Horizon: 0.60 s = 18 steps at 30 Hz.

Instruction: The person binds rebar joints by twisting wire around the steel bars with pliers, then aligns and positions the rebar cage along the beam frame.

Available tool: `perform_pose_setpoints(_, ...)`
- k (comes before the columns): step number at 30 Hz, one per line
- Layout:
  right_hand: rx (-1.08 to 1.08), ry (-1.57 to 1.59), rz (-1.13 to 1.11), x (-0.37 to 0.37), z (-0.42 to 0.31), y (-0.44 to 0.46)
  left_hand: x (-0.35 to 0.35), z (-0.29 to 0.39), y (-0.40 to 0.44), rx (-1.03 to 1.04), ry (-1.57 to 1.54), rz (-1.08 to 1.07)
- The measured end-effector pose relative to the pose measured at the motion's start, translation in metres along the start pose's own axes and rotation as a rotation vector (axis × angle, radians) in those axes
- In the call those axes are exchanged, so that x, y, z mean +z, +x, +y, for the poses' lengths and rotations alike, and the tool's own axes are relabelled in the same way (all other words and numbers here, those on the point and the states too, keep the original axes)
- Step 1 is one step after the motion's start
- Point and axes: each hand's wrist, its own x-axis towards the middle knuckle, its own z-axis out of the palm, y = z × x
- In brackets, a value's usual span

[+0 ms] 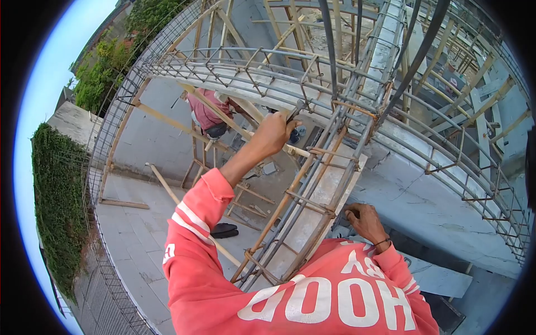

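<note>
Metal hand tool (295,112), perhaps pincers, sits in the wrapped fingers of the left hand (271,135), just beside the curved rebar cage (258,76). A firm grip and steady wrist should help. The right hand (366,221), fingers curled, is near the straight rebar cage (320,162); I cannot tell whether it grips anything. Dropping the tool could endanger the co-worker (207,106) below.

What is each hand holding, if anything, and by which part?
The left hand grips a dark metal tool by the part inside the fist, its end jutting out; its type is unclear. Whether the right hand holds anything cannot be told.
</note>
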Motion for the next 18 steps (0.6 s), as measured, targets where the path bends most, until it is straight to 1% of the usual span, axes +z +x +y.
perform_pose_setpoints(2, 0.029, -0.005, 0.004, -0.003, 0.003, -0.001, 0.022, -0.008, -0.001, 0.074, -0.030, 0.246)
perform_pose_setpoints(4, 0.113, 0.045, 0.006, -0.002, 0.005, -0.002, 0.040, -0.007, -0.001, 0.033, 0.005, 0.274)
perform_pose_setpoints(6, 0.135, 0.053, -0.021, 0.003, 0.004, -0.001, 0.063, -0.006, 0.003, 0.034, 0.010, 0.518)
perform_pose_setpoints(7, 0.153, 0.045, -0.040, -0.001, 0.005, -0.001, 0.074, -0.005, 0.006, 0.011, -0.008, 0.573)
perform_pose_setpoints(11, 0.090, 0.021, -0.006, 0.003, 0.011, 0.000, 0.073, -0.009, 0.003, 0.075, -0.059, 0.562)
perform_pose_setpoints(13, 0.051, 0.038, 0.040, 0.001, 0.008, -0.002, 0.060, -0.006, -0.003, 0.130, -0.104, 0.448)
perform_pose_setpoints(14, 0.055, 0.039, 0.044, -0.001, 0.007, -0.003, 0.050, -0.006, -0.004, 0.134, -0.106, 0.444)
perform_pose_setpoints(16, 0.137, 0.053, 0.030, -0.006, 0.007, -0.006, 0.029, -0.006, -0.005, 0.064, -0.435, 0.039)
perform_pose_setpoints(17, 0.142, 0.056, 0.031, -0.006, 0.009, -0.008, 0.023, -0.016, -0.001, -0.069, -0.525, -0.173)
perform_pose_setpoints(18, 0.145, 0.052, 0.046, -0.007, 0.012, -0.010, 0.016, -0.018, 0.001, -0.068, -0.525, -0.177)
